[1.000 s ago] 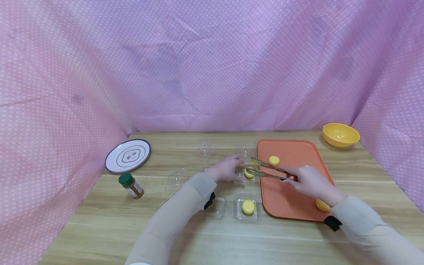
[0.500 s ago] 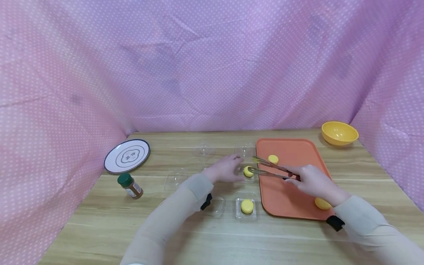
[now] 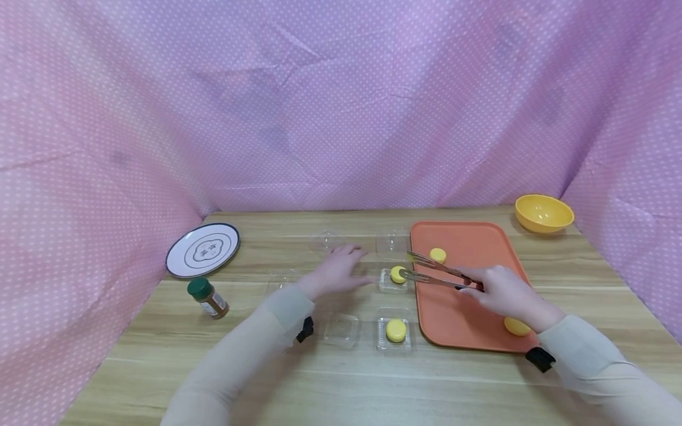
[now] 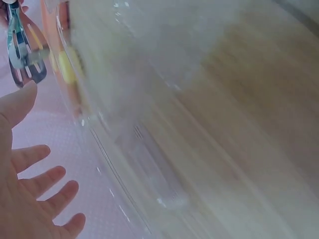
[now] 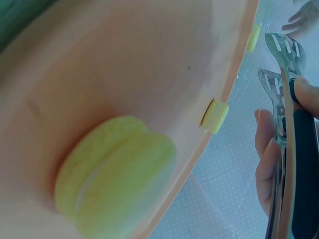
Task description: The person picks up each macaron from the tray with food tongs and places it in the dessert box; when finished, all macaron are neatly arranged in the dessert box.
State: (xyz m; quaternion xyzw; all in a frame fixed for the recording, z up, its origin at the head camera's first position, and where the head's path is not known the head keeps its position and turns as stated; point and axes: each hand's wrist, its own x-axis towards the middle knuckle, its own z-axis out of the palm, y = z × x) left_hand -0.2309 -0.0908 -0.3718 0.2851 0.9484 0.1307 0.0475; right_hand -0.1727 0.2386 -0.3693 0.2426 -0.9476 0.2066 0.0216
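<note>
My right hand (image 3: pixel 501 293) grips the tongs (image 3: pixel 434 280), fingers curled round the handles; the tongs' two tips stand apart. My left hand (image 3: pixel 335 275) holds nothing: its fingers and thumb are spread above the table (image 3: pixel 319 384).

Just right of my left fingertips, the middle box (image 3: pixel 393 289) contains the first macaron (image 3: pixel 397 274). The nearer tong tip is at that macaron's right edge; I cannot tell whether the two touch.

Beneath my right hand lies the tray (image 3: pixel 469 242). On it, the second macaron (image 3: pixel 438 255) sits beyond the tongs, and the third macaron (image 3: pixel 517 326) sits beside my right wrist.

Toward me from the tong tips, the near box (image 3: pixel 381 332) contains the fourth macaron (image 3: pixel 396 331).

Outermost items: the bowl (image 3: pixel 543 213) stands beyond my right hand, to its right. The jar (image 3: pixel 214 303) stands well left of my left fingers, with the plate (image 3: pixel 202 249) behind it.
</note>
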